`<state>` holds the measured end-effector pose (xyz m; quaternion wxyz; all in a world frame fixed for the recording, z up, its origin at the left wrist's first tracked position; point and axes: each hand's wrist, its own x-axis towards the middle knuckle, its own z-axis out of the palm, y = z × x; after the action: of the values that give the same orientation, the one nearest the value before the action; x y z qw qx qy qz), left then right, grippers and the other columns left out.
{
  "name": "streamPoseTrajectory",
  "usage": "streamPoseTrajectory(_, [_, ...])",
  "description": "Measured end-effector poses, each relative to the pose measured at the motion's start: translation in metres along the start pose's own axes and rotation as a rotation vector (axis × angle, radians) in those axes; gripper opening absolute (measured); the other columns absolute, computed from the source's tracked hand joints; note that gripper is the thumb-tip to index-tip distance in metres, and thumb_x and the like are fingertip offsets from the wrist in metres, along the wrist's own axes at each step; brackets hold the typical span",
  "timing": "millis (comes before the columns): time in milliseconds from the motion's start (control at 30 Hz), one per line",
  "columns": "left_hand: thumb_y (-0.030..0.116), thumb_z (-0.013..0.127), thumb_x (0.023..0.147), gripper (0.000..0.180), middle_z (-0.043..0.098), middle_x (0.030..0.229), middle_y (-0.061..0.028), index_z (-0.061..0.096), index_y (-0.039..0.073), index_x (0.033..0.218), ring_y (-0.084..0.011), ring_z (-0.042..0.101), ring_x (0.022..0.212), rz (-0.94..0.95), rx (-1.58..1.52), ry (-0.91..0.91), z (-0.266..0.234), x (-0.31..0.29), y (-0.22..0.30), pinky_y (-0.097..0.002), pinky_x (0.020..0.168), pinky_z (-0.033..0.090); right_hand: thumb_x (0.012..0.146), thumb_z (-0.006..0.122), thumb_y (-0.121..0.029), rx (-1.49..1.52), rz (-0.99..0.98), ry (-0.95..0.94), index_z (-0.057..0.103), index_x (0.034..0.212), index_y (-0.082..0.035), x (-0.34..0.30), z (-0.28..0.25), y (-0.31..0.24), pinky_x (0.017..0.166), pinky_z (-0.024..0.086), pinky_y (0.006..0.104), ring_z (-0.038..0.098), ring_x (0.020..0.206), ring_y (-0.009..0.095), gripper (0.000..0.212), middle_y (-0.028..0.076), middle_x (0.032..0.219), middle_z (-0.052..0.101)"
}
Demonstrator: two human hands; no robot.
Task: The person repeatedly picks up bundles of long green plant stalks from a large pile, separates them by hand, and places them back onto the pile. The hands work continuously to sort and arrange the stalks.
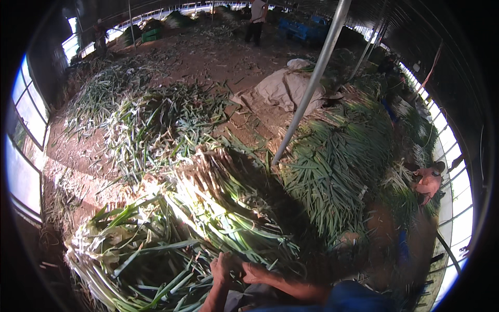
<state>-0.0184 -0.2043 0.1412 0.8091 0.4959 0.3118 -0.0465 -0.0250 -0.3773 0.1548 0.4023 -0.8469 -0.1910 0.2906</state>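
My left hand (pixel 221 266) and my right hand (pixel 253 272) are close together at the bottom middle, both with curled fingers. Long green leaves lie right against them, but what the fingers pinch is too small and shaded to make out. Just beyond my hands lies a sunlit heap of green onions (pixel 223 218), its pale root ends pointing away and its leaves toward me. To the left is a looser pile of green onions (pixel 104 249) with whitish stalks and tangled leaves, reaching down beside my left forearm.
Leaf scraps (pixel 150 114) litter the brown ground ahead. A metal pole (pixel 314 78) slants up beside a large green onion stack (pixel 338 156). Behind it lies a beige cloth cover (pixel 283 88). One person (pixel 429 182) is at the right; another (pixel 257 21) stands far back near a blue vehicle (pixel 301 28).
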Motion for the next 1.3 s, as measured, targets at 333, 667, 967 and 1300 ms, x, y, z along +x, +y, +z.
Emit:
streamPoseTrajectory(333, [0.045, 0.059, 0.11, 0.051, 0.071, 0.089, -0.0064, 0.068, -0.006, 0.115, -0.0132, 0.065, 0.078, -0.18, 0.042, 0.111, -0.004, 0.089, -0.073, -0.0295, 0.071, 0.053, 0.097, 0.068, -0.04, 0.138, 0.259, 0.167, 0.059, 0.117, -0.002, -0.027, -0.025, 0.072, 0.08, 0.056, 0.0551, 0.069, 0.093, 0.051, 0.044, 0.028, 0.101, 0.071])
streamPoseTrajectory(667, [0.03, 0.08, 0.086, 0.04, 0.077, 0.094, -0.0215, 0.076, -0.004, 0.106, -0.0338, 0.076, 0.09, -0.125, 0.776, 0.4, -0.026, 0.238, -0.148, -0.0402, 0.085, 0.057, 0.091, 0.077, -0.037, 0.103, 0.618, 0.056, 0.059, 0.129, 0.0, -0.081, -0.033, 0.138, 0.093, 0.054, 0.0522, 0.069, 0.108, 0.049, 0.056, 0.028, 0.113, 0.072])
streamPoseTrajectory(967, [0.024, 0.076, 0.08, 0.028, 0.07, 0.073, -0.0109, 0.072, -0.002, 0.09, -0.0197, 0.067, 0.068, -0.052, 0.723, 0.522, -0.056, 0.245, -0.162, -0.0365, 0.071, 0.056, 0.091, 0.076, -0.042, 0.133, 0.595, -0.052, 0.061, 0.119, -0.002, -0.081, -0.027, 0.136, 0.088, 0.055, 0.0543, 0.07, 0.101, 0.049, 0.051, 0.027, 0.105, 0.073])
streamPoseTrajectory(1300, [0.006, 0.065, 0.088, 0.026, 0.068, 0.09, -0.0058, 0.066, -0.004, 0.111, -0.0147, 0.066, 0.078, -0.065, 0.638, 0.283, -0.049, 0.07, 0.018, -0.0326, 0.075, 0.058, 0.101, 0.067, -0.048, 0.061, 0.272, 0.048, 0.058, 0.112, -0.002, 0.005, -0.072, 0.01, 0.074, 0.059, 0.0516, 0.073, 0.083, 0.048, 0.048, 0.024, 0.089, 0.074])
